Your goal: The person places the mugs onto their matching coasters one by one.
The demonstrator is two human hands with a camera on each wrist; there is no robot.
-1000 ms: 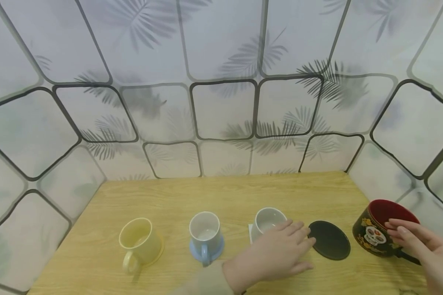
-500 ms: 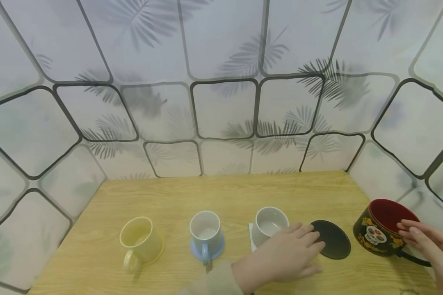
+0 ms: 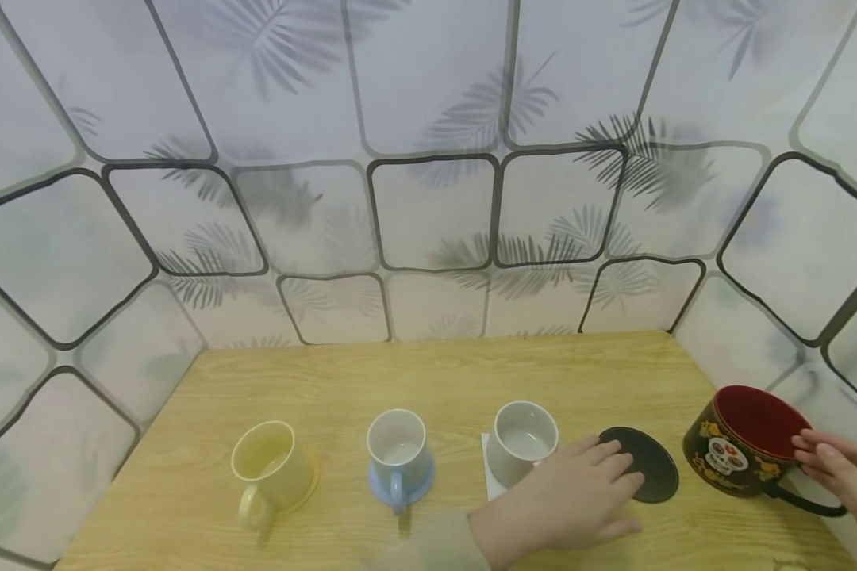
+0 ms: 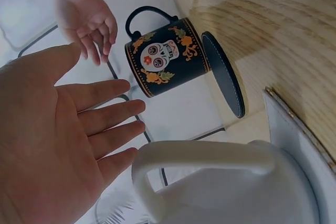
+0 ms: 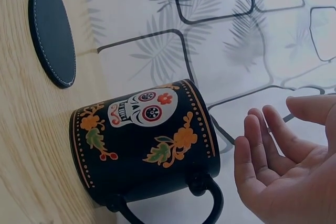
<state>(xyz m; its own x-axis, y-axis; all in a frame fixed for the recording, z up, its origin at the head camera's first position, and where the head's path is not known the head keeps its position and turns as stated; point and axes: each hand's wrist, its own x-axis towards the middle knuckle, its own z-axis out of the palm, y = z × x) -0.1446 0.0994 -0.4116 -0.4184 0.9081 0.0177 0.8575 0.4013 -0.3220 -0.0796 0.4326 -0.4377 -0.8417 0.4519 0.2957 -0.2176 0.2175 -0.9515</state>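
Observation:
My left hand (image 3: pixel 564 500) hovers palm down in front of the white mug (image 3: pixel 524 434), its fingers spread toward the round black coaster (image 3: pixel 643 466). In the left wrist view this hand (image 4: pixel 68 124) has straight fingers and grips nothing; the mug's white handle (image 4: pixel 210 153) is close by. At the right, a black mug (image 3: pixel 728 456) with a skull design and red inside stands on the bare table beside the coaster. Its handle points toward my right hand (image 3: pixel 846 472). That hand (image 5: pixel 291 153) has loosely bent fingers, apart from the black mug (image 5: pixel 147 140), in the right wrist view.
On the left a yellow mug (image 3: pixel 271 464) stands on a yellow coaster (image 3: pixel 310 480). Between it and the white mug, another white mug (image 3: pixel 397 444) with a blue handle sits on a blue coaster (image 3: pixel 420 485). Patterned walls (image 3: pixel 428 305) enclose the wooden table (image 3: pixel 428 373).
My right hand has drawn away to the right from the black mug, uncovering its handle. My left hand has drifted right, showing more of the white mug. The mugs have stayed put.

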